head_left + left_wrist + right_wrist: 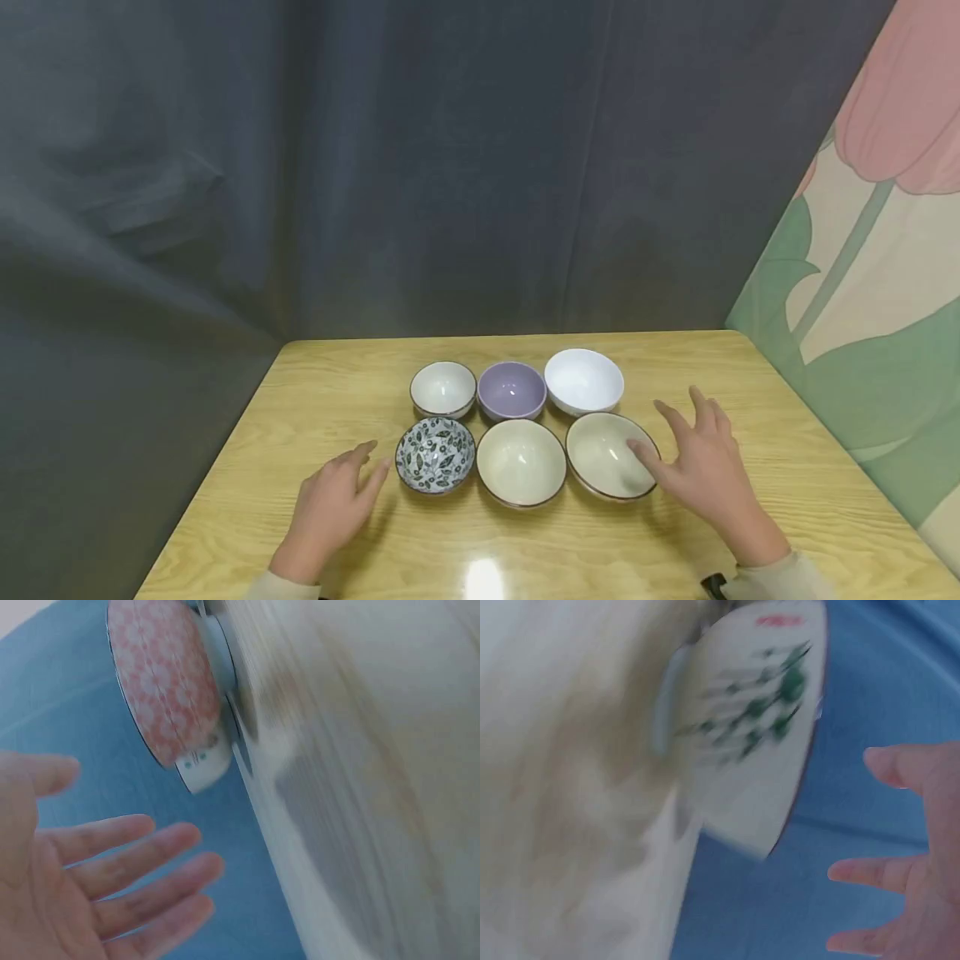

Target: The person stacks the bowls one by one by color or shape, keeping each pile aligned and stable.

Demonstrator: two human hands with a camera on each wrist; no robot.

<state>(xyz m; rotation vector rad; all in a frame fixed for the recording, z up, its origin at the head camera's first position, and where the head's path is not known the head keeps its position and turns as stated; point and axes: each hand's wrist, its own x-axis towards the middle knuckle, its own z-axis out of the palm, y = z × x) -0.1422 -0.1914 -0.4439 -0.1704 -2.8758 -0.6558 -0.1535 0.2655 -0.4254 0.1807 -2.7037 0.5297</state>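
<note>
Presently I see left hand (pixel 332 500) and right hand (pixel 703 471), fingers spread (both empty): dark-leafed white round bowl (pixel 436 456) by left fingertips, dark-rimmed cream round bowl (pixel 602 454) by right thumb.

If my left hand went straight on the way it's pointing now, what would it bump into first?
Probably the leaf-patterned bowl, close ahead and to the right of your left hand; height is hard to judge, so it might pass over the rim.
</note>
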